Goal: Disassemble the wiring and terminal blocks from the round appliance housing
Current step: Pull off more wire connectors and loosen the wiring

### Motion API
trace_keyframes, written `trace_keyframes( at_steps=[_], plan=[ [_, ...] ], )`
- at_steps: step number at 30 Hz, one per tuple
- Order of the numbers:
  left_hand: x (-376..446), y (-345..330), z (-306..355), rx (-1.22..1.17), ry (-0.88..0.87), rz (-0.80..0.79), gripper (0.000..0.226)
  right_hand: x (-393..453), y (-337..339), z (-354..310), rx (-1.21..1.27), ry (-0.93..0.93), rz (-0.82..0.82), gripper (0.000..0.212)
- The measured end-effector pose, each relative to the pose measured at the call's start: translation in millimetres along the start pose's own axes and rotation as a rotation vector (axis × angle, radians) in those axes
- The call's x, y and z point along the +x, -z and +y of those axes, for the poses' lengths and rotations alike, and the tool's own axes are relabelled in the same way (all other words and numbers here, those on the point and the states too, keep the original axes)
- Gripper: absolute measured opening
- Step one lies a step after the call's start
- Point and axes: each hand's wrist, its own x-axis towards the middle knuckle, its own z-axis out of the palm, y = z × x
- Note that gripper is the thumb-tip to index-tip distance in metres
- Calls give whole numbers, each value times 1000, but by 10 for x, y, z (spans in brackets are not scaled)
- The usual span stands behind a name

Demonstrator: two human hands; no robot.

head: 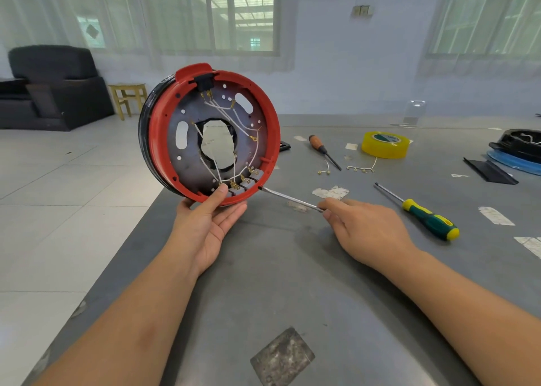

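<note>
The right hand (366, 227) is closed around a screwdriver (289, 199), its tip set just beside the grey terminal blocks (244, 184). The round housing (209, 134) is propped on edge at the table (292, 283) corner, its lower rim cradled in the left hand (209, 224), thumb pressed inside. The rigid plastic rim seems the safest hold; the thin white wires (234, 113) would likely bend or snap if pulled.
</note>
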Motion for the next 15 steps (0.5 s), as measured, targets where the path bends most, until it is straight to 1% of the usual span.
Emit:
trace_keyframes(
  at_steps=[3, 6, 10, 12, 15],
  plan=[
    [13, 7, 6, 13, 14, 4, 62, -3, 4, 1, 12, 16, 32, 30],
    [34, 17, 7, 44, 37, -18, 60, -3, 6, -8, 27, 16, 5, 34],
    [48, 25, -10, 74, 49, -44, 67, 3, 18, -42, 38, 26, -16, 44],
    [51, 24, -11, 101, 41, -53, 70, 1, 14, -73, 48, 16, -23, 43],
    [71, 22, 11, 176, 20, -36, 69, 9, 12, -100, 88, -1, -52, 40]
  ],
)
